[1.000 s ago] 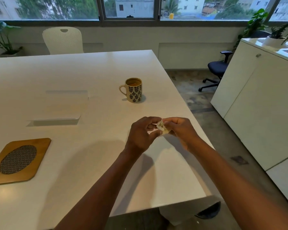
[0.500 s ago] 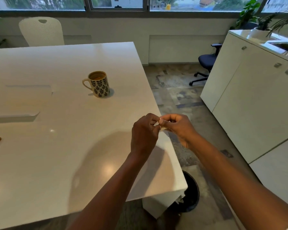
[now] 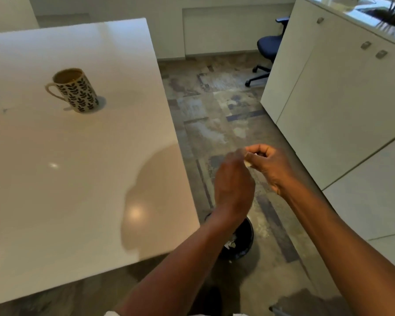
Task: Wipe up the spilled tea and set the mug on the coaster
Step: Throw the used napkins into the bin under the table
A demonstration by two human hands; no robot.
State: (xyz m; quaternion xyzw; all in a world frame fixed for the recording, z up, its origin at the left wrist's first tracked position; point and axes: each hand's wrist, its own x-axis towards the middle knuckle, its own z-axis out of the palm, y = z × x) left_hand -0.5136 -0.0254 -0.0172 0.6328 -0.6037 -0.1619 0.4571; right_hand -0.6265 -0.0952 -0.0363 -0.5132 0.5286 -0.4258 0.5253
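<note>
A cream mug (image 3: 77, 92) with a dark leaf pattern stands upright on the white table (image 3: 62, 169), tea inside, handle to the left. My left hand (image 3: 234, 185) and right hand (image 3: 268, 165) meet over the floor to the right of the table's edge, well away from the mug. Between their fingertips they pinch a small crumpled tissue (image 3: 248, 161), mostly hidden by the fingers. The coaster is out of view. No spill shows on the table top.
A black waste bin (image 3: 242, 240) with paper scraps stands on the floor below my hands, by the table's near right corner. White cabinets (image 3: 342, 106) line the right side. A dark office chair (image 3: 268, 49) stands at the back.
My view has swung right and down. Both hands, still pinching the tissue, moved off the table's edge to above the floor and the bin. The coaster has left the view.
</note>
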